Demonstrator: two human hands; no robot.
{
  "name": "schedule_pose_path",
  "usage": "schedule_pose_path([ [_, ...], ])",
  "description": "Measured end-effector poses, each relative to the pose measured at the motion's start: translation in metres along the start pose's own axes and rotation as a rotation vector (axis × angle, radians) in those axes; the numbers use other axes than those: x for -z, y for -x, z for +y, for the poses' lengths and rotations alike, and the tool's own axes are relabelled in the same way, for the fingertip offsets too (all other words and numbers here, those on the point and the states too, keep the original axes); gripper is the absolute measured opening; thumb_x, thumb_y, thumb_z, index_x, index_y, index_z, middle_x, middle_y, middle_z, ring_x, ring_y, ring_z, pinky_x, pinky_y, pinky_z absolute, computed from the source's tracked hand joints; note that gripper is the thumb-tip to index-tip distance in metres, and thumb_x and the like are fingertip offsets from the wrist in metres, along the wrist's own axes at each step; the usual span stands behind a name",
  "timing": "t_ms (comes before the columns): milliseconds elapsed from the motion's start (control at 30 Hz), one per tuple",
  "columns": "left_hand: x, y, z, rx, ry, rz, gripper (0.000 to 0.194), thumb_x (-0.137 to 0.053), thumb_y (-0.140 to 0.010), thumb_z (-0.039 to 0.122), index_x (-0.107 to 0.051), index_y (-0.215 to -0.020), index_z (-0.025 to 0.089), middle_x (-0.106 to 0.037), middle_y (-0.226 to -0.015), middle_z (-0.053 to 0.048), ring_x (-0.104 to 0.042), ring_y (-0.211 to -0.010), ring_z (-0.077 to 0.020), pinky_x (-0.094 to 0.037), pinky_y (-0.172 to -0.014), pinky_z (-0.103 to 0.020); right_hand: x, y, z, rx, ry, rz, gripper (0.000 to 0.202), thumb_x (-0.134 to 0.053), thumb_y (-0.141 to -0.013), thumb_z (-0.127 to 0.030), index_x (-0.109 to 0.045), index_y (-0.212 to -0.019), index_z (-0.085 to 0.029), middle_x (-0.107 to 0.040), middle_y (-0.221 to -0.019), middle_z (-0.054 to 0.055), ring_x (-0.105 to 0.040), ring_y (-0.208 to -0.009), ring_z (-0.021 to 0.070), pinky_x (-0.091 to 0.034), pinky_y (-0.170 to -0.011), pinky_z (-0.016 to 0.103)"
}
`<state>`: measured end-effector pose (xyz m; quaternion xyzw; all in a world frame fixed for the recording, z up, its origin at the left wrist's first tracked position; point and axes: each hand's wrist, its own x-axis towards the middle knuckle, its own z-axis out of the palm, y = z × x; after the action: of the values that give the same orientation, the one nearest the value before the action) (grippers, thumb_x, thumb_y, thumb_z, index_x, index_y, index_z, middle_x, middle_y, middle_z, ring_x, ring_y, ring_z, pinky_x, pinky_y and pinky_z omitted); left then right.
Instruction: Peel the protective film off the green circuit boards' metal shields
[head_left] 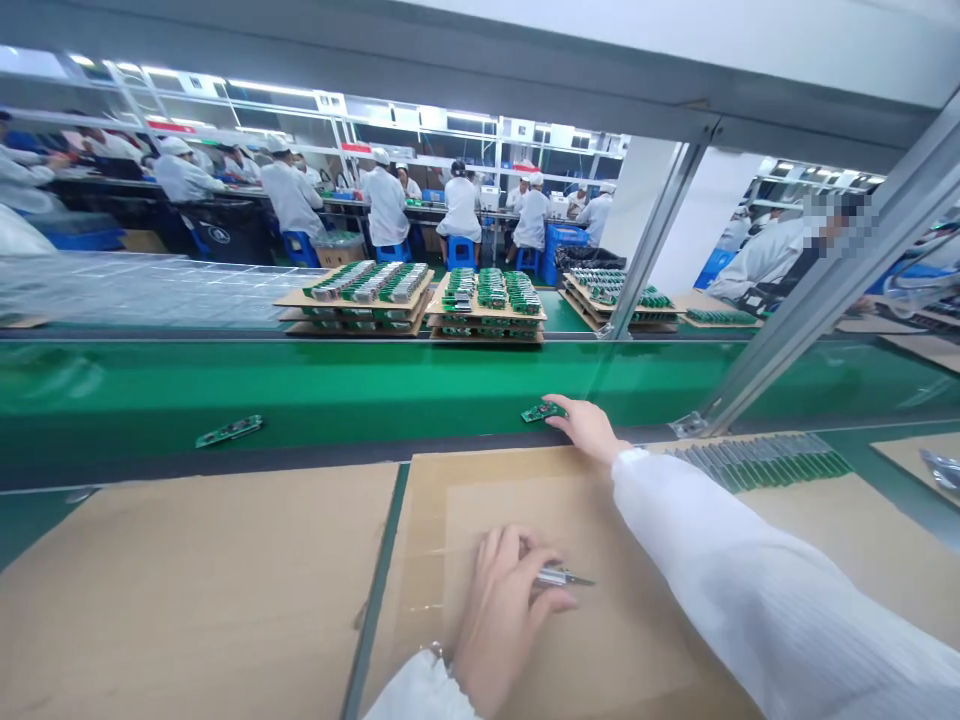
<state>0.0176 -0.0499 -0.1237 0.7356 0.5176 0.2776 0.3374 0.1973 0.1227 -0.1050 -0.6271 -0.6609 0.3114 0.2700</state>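
Note:
My right hand [589, 425] reaches out over the green conveyor belt and pinches the end of a small green circuit board [538, 412] between thumb and fingers. Closer to me, my left hand [506, 605] is closed around a slim silver piece with a thin dark green tip [556, 577]; it looks like a circuit board seen nearly edge-on, partly hidden by the fingers. Below it lies a brown cardboard sheet [427, 510] with clear film or tape on it. Another circuit board [229, 431] lies on the belt to the left.
Beyond the conveyor belt [390, 385], cardboard layers bear rows of boards [491, 292]. A row of boards [772, 462] lies on cardboard at my right. A metal post [832, 270] slants up there. A second cardboard sheet [195, 580] lies left. Several people in white sit behind.

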Motion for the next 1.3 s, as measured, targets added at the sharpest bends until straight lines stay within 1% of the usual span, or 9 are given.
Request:
schedule_pose_path([
  [133, 0.003, -0.002, -0.004, -0.029, 0.036, -0.039, 0.019, -0.066, -0.078, 0.008, -0.068, -0.088, 0.024, -0.064, -0.093, -0.003, -0.053, -0.095, -0.0239, -0.043, -0.086, -0.039, 0.003, -0.021, 0.001, 0.02, 0.186, -0.015, 0.023, -0.057, -0.091, -0.03, -0.06, -0.111, -0.018, -0.059, -0.118, 0.007, -0.059, -0.102, 0.0212, -0.05, -0.087, 0.042],
  [300, -0.001, -0.002, -0.003, -0.042, 0.151, 0.036, 0.029, -0.053, -0.084, 0.004, -0.068, -0.093, 0.027, -0.062, -0.097, -0.003, -0.052, -0.097, -0.0213, -0.045, -0.088, -0.036, 0.007, -0.01, -0.002, 0.007, 0.198, 0.068, 0.022, -0.061, -0.089, -0.031, -0.062, -0.106, -0.016, -0.064, -0.106, 0.007, -0.061, -0.095, 0.0204, -0.05, -0.082, 0.039],
  [533, -0.003, -0.003, -0.01, -0.001, 0.195, 0.04, 0.044, -0.058, -0.074, -0.002, -0.068, -0.102, 0.03, -0.059, -0.099, -0.003, -0.052, -0.101, -0.0229, -0.045, -0.092, -0.04, 0.004, 0.086, -0.018, 0.028, -0.144, 0.026, 0.053, -0.046, -0.085, -0.061, -0.069, -0.101, -0.017, -0.066, -0.079, 0.005, -0.048, -0.049, 0.011, -0.04, -0.045, 0.024],
  [667, 0.002, -0.002, -0.009, 0.038, 0.221, 0.045, 0.047, -0.068, -0.069, 0.002, -0.066, -0.107, 0.03, -0.058, -0.106, -0.004, -0.05, -0.108, -0.0257, -0.041, -0.098, -0.043, -0.006, 0.145, -0.02, -0.116, -0.705, -0.094, 0.047, -0.063, -0.077, -0.056, -0.07, -0.101, -0.017, -0.062, -0.079, 0.004, -0.029, -0.042, 0.0042, -0.027, -0.038, 0.02],
  [800, 0.008, 0.002, 0.006, 0.064, 0.294, 0.157, 0.037, -0.07, -0.074, 0.021, -0.066, -0.109, 0.03, -0.052, -0.12, -0.006, -0.044, -0.117, -0.0288, -0.033, -0.103, -0.045, -0.017, 0.171, -0.016, -0.106, -0.82, 0.084, 0.041, -0.073, -0.071, -0.051, -0.072, -0.099, -0.021, -0.055, -0.066, -0.001, -0.029, -0.046, 0.0063, -0.028, -0.041, 0.02],
  [900, 0.01, 0.005, 0.019, 0.036, 0.51, 0.119, 0.023, -0.058, -0.085, 0.034, -0.067, -0.106, 0.029, -0.054, -0.116, -0.006, -0.046, -0.115, -0.0268, -0.033, -0.101, -0.042, -0.02, 0.179, -0.014, -0.003, -0.717, 0.059, 0.037, -0.076, -0.07, -0.046, -0.073, -0.099, -0.025, -0.057, -0.064, 0.0, -0.043, -0.053, 0.0121, -0.038, -0.049, 0.024],
  [1033, 0.013, 0.008, 0.026, 0.133, 0.945, 0.044, 0.018, -0.065, -0.08, 0.039, -0.064, -0.085, 0.022, -0.061, -0.098, -0.005, -0.055, -0.099, -0.0232, -0.04, -0.09, -0.035, -0.02, 0.187, -0.016, 0.081, -0.636, -0.046, 0.032, -0.071, -0.077, -0.044, -0.07, -0.106, -0.031, -0.064, -0.08, 0.002, -0.054, -0.065, 0.0163, -0.044, -0.056, 0.026],
  [1167, 0.018, 0.009, 0.027, 0.25, 1.216, 0.165, 0.019, -0.063, -0.084, 0.035, -0.054, -0.077, 0.02, -0.064, -0.097, -0.003, -0.056, -0.095, -0.0193, -0.039, -0.089, -0.034, -0.019, 0.184, -0.023, -0.03, -0.74, 0.106, 0.038, -0.056, -0.088, -0.047, -0.055, -0.123, -0.031, -0.058, -0.078, -0.001, -0.044, -0.05, 0.0091, -0.04, -0.045, 0.021],
  [1300, 0.022, 0.007, 0.03, 0.257, 1.364, 0.193, 0.011, -0.058, -0.088, 0.028, -0.053, -0.082, 0.02, -0.064, -0.09, -0.002, -0.059, -0.091, -0.0195, -0.042, -0.086, -0.036, -0.014, 0.176, -0.029, -0.18, -0.929, 0.062, 0.042, -0.064, -0.083, -0.045, -0.055, -0.119, -0.023, -0.063, -0.076, 0.0, -0.045, -0.044, 0.0062, -0.04, -0.04, 0.018],
])
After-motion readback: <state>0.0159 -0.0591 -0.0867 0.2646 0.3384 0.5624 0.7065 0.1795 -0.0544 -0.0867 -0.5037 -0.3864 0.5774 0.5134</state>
